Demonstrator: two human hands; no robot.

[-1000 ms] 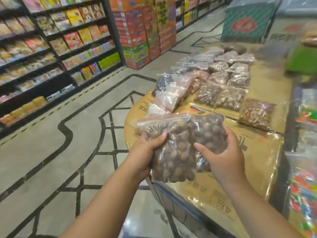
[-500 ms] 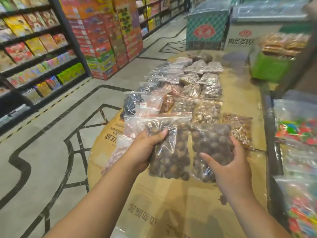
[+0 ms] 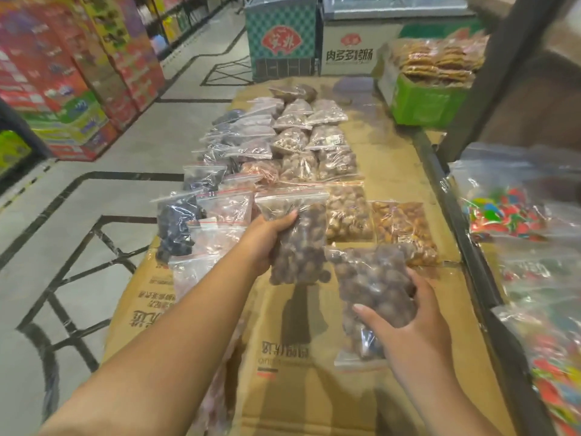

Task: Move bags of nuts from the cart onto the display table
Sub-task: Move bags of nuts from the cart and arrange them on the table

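My left hand (image 3: 267, 237) grips a clear zip bag of round brown nuts (image 3: 301, 243), held upright just above the cardboard-covered display table (image 3: 283, 388), next to the nearest row of bags. My right hand (image 3: 412, 328) holds a second bag of the same brown nuts (image 3: 374, 287), lower and to the right, with its bottom end against the cardboard. Several bags of nuts (image 3: 301, 143) lie in rows across the far part of the table. The cart is not in view.
Bags of coloured sweets (image 3: 515, 215) fill a shelf at the right behind a dark metal rail (image 3: 462, 247). A green box of snacks (image 3: 427, 99) stands at the table's far right. Stacked cartons (image 3: 72, 77) line the aisle at left; chest freezers (image 3: 314, 39) stand beyond.
Both hands have carried the two bags forward over the table. The bags have separated: the left one went up toward the rows, the right one dropped onto the cardboard.
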